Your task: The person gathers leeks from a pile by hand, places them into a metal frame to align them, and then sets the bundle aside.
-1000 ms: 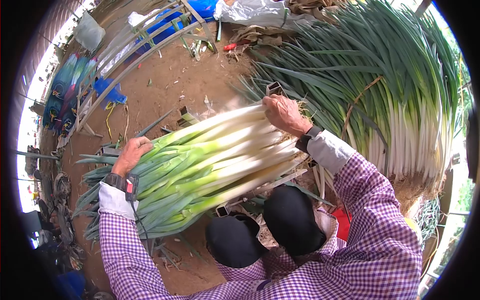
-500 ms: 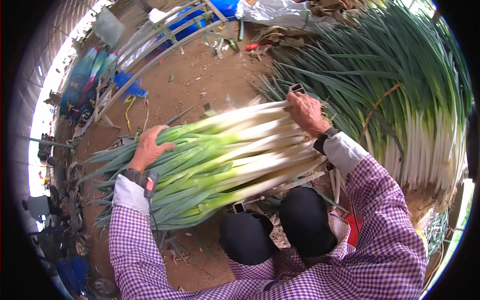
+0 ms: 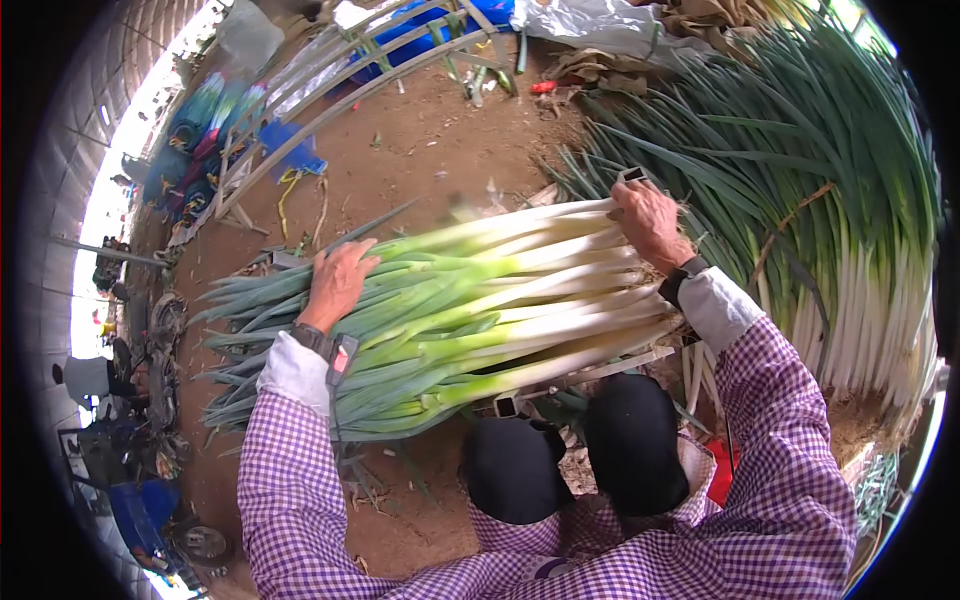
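The bundle of leeks (image 3: 500,300) lies crosswise in front of the person's knees (image 3: 560,465), white shanks to the right and green leaves to the left. It rests on a metal rail (image 3: 600,368) just above the dirt floor (image 3: 420,150), much where it lay a second ago. What has changed is the left hand (image 3: 340,280). It has come off the near edge of the leaves and now sits on top of the green part, further in along the bundle, palm down and fingers spread rather than closed. The right hand (image 3: 650,220) has kept its place at the root end, fingers curled over the topmost shanks. So the bundle is now held down from above at both ends.

At far right a big heap of leeks (image 3: 830,200) rises, close behind the right hand. A long metal frame (image 3: 340,90) lies on the floor at far left, well apart. Loose leaves (image 3: 370,480) lie under the bundle's near edge. A square tube end (image 3: 632,175) shows just beyond the right fingertips.
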The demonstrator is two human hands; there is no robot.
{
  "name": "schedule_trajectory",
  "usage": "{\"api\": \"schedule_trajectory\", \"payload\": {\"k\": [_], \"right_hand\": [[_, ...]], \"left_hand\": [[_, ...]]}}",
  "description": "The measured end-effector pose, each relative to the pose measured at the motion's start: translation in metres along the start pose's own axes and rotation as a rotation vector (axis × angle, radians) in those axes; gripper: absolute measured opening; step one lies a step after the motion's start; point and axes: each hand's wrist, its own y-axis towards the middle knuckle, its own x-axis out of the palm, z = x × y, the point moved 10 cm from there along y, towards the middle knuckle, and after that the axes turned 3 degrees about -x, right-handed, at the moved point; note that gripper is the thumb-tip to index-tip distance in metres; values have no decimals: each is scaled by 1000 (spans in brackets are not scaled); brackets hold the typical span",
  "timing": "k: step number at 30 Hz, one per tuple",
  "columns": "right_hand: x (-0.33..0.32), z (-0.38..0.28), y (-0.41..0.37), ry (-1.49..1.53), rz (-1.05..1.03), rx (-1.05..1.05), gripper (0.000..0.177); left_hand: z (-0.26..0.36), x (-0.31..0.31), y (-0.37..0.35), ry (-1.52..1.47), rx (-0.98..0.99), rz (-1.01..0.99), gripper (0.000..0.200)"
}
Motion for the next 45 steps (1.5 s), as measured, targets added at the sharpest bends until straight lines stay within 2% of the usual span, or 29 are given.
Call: {"api": "schedule_trajectory", "payload": {"k": [3,6,8,9,13,14,20,24,31,34,37,38,39,42,45], "right_hand": [[0,1,-1,-14,-18,-42,9],[2,10,7,52,-120,42,4],[-3,7,5,73,3,-32,5],[1,6,5,27,-54,-5,5],[-15,-1,-2,13,29,18,8],[-30,-21,-8,-88,180,-101,7],[-3,-18,5,0,83,-5,6],[10,-9,16,-69,32,52,7],[8,-10,-5,-16,2,-35,6],[14,-9,8,-71,-20,-43,8],[15,-12,6,-54,-49,-55,7],[10,-15,2,-46,-49,-64,7],[1,-22,-3,38,-16,-76,15],[-25,-57,-16,208,137,-245,25],[-9,-67,-23,316,-25,-372,25]], "left_hand": [[-1,7,1,24,67,29,39],[-3,9,1,-40,20,25,37],[1,6,0,-55,19,23,36],[1,5,0,-51,27,31,36],[-2,3,5,-86,-45,30,37],[1,0,7,-90,-43,39,37],[1,1,5,-90,-24,66,38],[1,-1,5,-95,-19,77,38],[-2,6,6,-116,-10,73,38],[-7,15,16,-145,-52,-53,42],[-3,9,10,-107,34,60,42],[-4,6,8,-112,54,116,42],[-5,5,9,-93,63,124,44],[-3,-2,9,-97,41,114,47],[6,-19,7,-137,67,133,52]]}}
